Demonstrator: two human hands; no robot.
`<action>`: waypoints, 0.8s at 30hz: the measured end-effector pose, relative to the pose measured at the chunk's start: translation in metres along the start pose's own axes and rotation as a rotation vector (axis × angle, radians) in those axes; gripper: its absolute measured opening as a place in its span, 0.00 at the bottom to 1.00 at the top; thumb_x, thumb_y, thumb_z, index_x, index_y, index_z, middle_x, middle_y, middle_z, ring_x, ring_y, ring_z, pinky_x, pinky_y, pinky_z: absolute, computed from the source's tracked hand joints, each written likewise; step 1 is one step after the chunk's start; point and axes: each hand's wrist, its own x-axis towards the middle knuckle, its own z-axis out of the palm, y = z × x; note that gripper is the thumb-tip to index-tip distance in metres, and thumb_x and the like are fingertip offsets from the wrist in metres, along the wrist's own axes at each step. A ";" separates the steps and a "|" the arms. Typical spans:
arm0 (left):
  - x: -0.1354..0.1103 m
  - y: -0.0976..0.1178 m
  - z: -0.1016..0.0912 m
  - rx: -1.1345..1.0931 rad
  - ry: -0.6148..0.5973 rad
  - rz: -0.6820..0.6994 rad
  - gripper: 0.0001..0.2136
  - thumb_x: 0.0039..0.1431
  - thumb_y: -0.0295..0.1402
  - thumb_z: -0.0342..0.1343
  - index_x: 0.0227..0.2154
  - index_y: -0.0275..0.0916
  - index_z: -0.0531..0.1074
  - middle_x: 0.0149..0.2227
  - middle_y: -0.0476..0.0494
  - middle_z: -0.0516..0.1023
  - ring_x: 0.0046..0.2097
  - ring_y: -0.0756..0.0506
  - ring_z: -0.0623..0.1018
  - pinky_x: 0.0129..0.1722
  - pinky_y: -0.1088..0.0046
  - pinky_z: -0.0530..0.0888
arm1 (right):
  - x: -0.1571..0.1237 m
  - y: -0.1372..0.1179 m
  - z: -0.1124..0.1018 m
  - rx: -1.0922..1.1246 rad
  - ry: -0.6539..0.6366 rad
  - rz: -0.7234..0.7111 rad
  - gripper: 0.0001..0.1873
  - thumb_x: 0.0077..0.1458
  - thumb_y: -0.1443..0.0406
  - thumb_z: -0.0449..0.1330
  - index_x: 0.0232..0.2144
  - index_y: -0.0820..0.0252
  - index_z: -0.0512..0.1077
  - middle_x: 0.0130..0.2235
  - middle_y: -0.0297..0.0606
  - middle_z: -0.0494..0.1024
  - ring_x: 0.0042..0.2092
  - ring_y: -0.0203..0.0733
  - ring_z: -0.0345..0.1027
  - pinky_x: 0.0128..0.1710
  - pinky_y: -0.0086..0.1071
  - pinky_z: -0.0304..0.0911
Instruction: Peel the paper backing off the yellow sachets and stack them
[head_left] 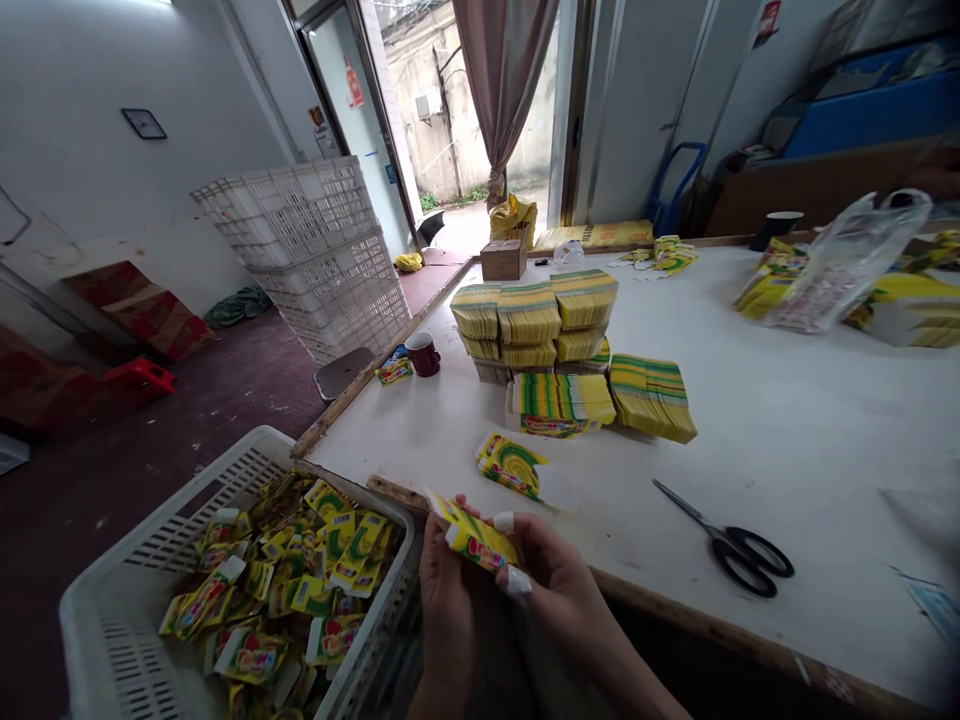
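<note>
Between my two hands, over the table's front edge, is a small yellow and green printed carton [484, 545] with an end flap sticking up. My left hand [446, 585] grips its left end, with fingers behind it. At the right end, my right hand [551, 570] pinches it between thumb and fingers; white coverings wrap the thumb tip and a fingertip. A few flat cartons [516, 468] lie on the table just beyond. Below left, a white plastic basket [97, 600] holds many folded cartons [255, 650].
Bundled stacks of flat cartons [529, 315] stand mid-table. Black-handled scissors [739, 560] lie to the right, a dark red mug [424, 355] by the left edge. A small cardboard box [504, 260] and a plastic bag [847, 260] are farther back. White crates [322, 260] stand on the floor.
</note>
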 end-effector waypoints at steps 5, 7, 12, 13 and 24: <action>0.014 0.005 -0.010 0.024 0.020 0.046 0.12 0.50 0.41 0.63 0.32 0.39 0.75 0.32 0.48 0.80 0.33 0.47 0.78 0.36 0.73 0.75 | -0.002 -0.003 -0.012 -0.474 0.055 -0.214 0.10 0.58 0.68 0.51 0.35 0.58 0.72 0.31 0.37 0.76 0.33 0.41 0.70 0.34 0.31 0.64; 0.019 0.018 -0.020 0.113 -0.086 0.068 0.16 0.53 0.44 0.60 0.39 0.38 0.75 0.39 0.43 0.80 0.40 0.44 0.79 0.42 0.69 0.75 | -0.002 -0.004 -0.023 -0.640 0.084 -0.301 0.13 0.58 0.71 0.49 0.37 0.58 0.73 0.33 0.39 0.78 0.35 0.42 0.71 0.34 0.31 0.65; 0.024 0.069 -0.036 0.598 -0.415 0.222 0.37 0.47 0.54 0.60 0.58 0.40 0.63 0.57 0.34 0.69 0.57 0.34 0.69 0.58 0.56 0.64 | 0.002 -0.022 -0.041 -1.059 0.021 -0.517 0.16 0.60 0.71 0.50 0.42 0.53 0.75 0.37 0.40 0.79 0.38 0.45 0.69 0.39 0.39 0.64; 0.022 0.074 -0.035 0.735 -0.470 0.213 0.40 0.42 0.51 0.65 0.58 0.40 0.63 0.58 0.33 0.68 0.58 0.32 0.67 0.59 0.54 0.63 | 0.002 -0.026 -0.039 -1.107 -0.025 -0.560 0.15 0.61 0.70 0.52 0.43 0.52 0.75 0.37 0.39 0.79 0.39 0.45 0.68 0.43 0.42 0.63; 0.005 0.025 -0.023 1.109 -0.565 0.275 0.33 0.49 0.37 0.62 0.57 0.38 0.57 0.46 0.34 0.76 0.46 0.35 0.77 0.45 0.59 0.74 | -0.003 -0.003 -0.033 -0.540 0.264 -0.256 0.34 0.57 0.55 0.56 0.63 0.59 0.54 0.63 0.53 0.60 0.64 0.56 0.53 0.59 0.53 0.55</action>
